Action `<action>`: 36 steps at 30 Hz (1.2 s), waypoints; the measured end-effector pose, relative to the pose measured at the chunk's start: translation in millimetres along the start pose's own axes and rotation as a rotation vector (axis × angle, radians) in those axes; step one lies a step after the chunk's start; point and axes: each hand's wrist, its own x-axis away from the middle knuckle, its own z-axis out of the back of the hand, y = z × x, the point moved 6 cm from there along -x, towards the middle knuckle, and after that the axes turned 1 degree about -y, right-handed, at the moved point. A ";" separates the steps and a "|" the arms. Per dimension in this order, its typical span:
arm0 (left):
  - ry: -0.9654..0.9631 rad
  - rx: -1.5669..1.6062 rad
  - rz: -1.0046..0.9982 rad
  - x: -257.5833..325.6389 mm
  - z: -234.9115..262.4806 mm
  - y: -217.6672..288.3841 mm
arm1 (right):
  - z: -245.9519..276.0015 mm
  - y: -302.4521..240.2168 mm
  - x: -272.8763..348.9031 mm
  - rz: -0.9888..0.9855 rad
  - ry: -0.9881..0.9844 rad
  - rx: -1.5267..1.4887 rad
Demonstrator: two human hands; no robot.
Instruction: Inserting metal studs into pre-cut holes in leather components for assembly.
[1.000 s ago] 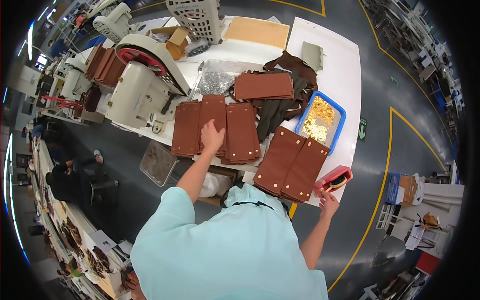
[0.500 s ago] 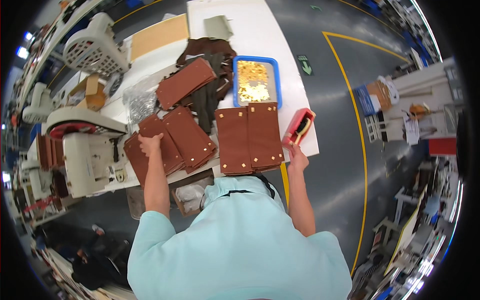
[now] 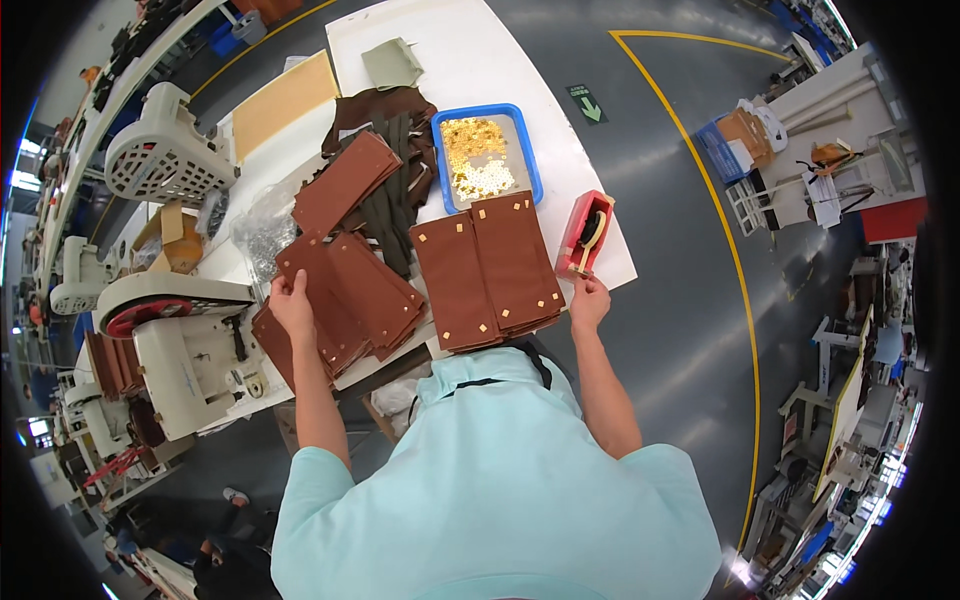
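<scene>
1. Two hands on the job, both yours, seen from the head camera looking straight down over your pale green shirt (image 3: pixel 500 480). Everything below is placed against the white table (image 3: pixel 480 60).

2. Your left hand (image 3: pixel 292 305) sits at the table's near-left edge, fingers curled down onto the top of a fanned stack of brown leather panels (image 3: pixel 345 295). Looks like a light pinch on the upper panel's edge, thumb on one side, fingers on the other, but I can't tell how firm it is.

3. Your right hand (image 3: pixel 588 300) is at the table's near-right corner, just touching the low end of the red tape dispenser (image 3: pixel 583 235). Fingers are bunched narrow around what seems to be the tape end; too small to say if there's actually tape between them.

4. Between your hands, at the near edge of the table, lie two brown panels side by side with little gold studs (image 3: pixel 490 265), flat and overlapping a bit.

5. Further in on the table, right behind those studded panels, a blue tray of gold hardware (image 3: pixel 520 125). To its left there's another brown panel stack (image 3: pixel 345 180) on top of dark brown strips (image 3: pixel 385 205).

6. At the table's far end: a grey-green fabric scrap (image 3: pixel 392 65) and a tan board (image 3: pixel 280 100).

7. Off the table's left side stands a cream sewing machine (image 3: pixel 190 350), and a white fan-like cage (image 3: pixel 160 160) sits further back.
</scene>
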 end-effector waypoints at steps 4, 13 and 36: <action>-0.231 0.486 -0.270 82.9 -1.4 122.6 | 9.0 8.1 15.0 -0.063 -0.009 0.047; -0.654 0.694 -0.136 192.6 -58.6 183.0 | 11.0 -267.8 130.7 0.065 -0.769 -0.628; -0.789 0.526 -0.373 239.9 -67.5 209.3 | -5.0 -299.5 143.1 0.087 -0.870 -0.687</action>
